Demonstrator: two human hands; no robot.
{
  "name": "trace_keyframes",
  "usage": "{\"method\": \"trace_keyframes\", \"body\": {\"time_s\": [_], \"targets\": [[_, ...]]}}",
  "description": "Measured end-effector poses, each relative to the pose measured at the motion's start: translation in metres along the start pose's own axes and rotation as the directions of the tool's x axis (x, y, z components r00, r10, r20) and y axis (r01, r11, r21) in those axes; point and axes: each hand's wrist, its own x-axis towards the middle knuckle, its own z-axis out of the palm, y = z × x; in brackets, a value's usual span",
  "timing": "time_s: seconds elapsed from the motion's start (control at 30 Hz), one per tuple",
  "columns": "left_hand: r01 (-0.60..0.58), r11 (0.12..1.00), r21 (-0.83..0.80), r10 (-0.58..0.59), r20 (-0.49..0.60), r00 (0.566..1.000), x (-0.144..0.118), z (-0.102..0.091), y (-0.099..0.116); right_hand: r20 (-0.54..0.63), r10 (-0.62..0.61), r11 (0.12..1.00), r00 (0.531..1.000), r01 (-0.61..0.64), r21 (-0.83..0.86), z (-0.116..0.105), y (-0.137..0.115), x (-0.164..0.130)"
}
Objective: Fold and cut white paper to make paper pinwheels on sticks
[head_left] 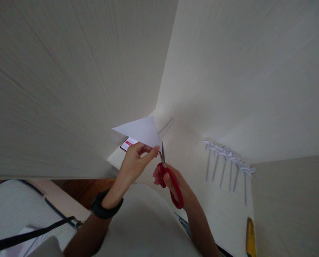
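Pale walls meet in a corner above a white surface (191, 157) that runs along the right wall. Near the corner the left hand (134, 162) is raised over the surface, its fingers closed in a pinch on the lower edge of a white paper (140, 130). The paper is a flat triangle, held up in the air with one point towards the left and another near the right hand's tool. The right hand (175, 184) is just beside the left, its fingers curled through the red handles of scissors (168, 178). The short blades point up and reach the paper's lower right corner; whether they are parted or shut on the sheet cannot be told. A dark band (105, 207) sits on the left wrist.

Behind the paper a phone (127, 143) lies on the surface, its screen lit with a red bar. Well to the right, a row of folded white pinwheels (229, 160) on thin sticks lies on the surface. Near the bottom right edge lies a yellow tool (250, 237). At lower left are a brown floor (86, 191) and a white cloth with dark trim (14, 207).
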Motion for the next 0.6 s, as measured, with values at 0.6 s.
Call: {"method": "trace_keyframes", "body": {"time_s": [0.6], "targets": [[-0.049, 0.998, 0.033, 0.046, 0.090, 0.995, 0.0010, -0.0040, -0.0014, 0.022, 0.059, 0.996, 0.998, -0.060, 0.070, 0.0012, -0.0085, 0.0005]]}}
